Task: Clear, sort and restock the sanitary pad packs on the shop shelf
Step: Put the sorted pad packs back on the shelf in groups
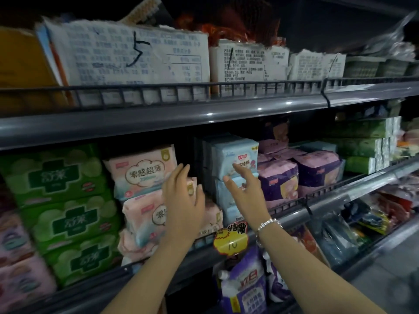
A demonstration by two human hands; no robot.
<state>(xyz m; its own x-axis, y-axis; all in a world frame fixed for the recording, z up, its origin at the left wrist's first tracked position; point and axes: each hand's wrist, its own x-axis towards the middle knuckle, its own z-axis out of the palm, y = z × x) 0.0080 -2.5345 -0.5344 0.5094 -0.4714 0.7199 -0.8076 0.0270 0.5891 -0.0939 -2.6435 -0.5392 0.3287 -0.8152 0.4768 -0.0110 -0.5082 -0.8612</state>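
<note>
Two open hands (183, 200) (247, 191) before shelf (204, 114) stacked with pink packs (140, 173)

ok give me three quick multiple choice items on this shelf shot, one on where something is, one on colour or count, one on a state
1. Where do the stacked green soft-plastic packs with the cross emblem sit relative to the stacked pale pink packs?
A. to their left
B. to their right
C. on the shelf above

2. What colour is the jagged paper price tag on the shelf's front edge?
A. blue
B. yellow
C. white

3. What are the two hands doing?
A. each grips a pack
B. both open, holding nothing
C. both curled into fists

Answers:
1 A, the green stack is at the frame's left, pink next to it.
2 B, the tag is yellow with a handwritten number.
3 B, the left hand and right hand show straight fingers in front of the packs.
</note>
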